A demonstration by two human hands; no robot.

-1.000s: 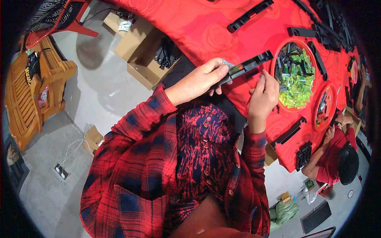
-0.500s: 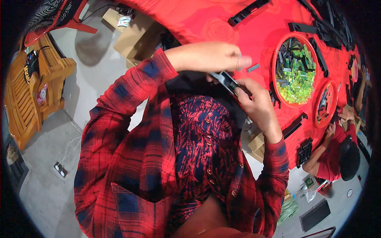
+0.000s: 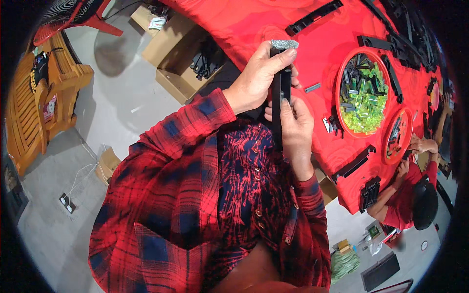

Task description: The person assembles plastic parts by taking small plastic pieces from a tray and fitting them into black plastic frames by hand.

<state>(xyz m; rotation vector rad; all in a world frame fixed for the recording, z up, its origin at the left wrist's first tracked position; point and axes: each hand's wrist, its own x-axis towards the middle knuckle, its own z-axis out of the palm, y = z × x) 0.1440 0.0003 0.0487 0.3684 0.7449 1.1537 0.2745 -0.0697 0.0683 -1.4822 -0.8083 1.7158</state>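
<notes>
a: left hand first, its grip clamped on a black bar, thumb across the upper part!

b: and the right hand is on it too, lower down, thumb on the front, fingertips showing round the other side. that grip's clamped on the same bar.

a: so where's the bar sitting?

b: held up between the hands, nearly straight up the view, in front of the plaid shirt, by the edge of the red-covered bench.

a: grey strip across the bar's far end, right at the left thumb! fixed on or just held? can't tell.

b: out right, a small grey piece lies on the bench. then the big bowl, heaped with green, yellow and black bits.

a: smaller bowl just beside it, and a co-worker over there, hands near its rim.

b: black rail further up the bench!

a: and left, on the floor, an open box, black parts inside.
</notes>
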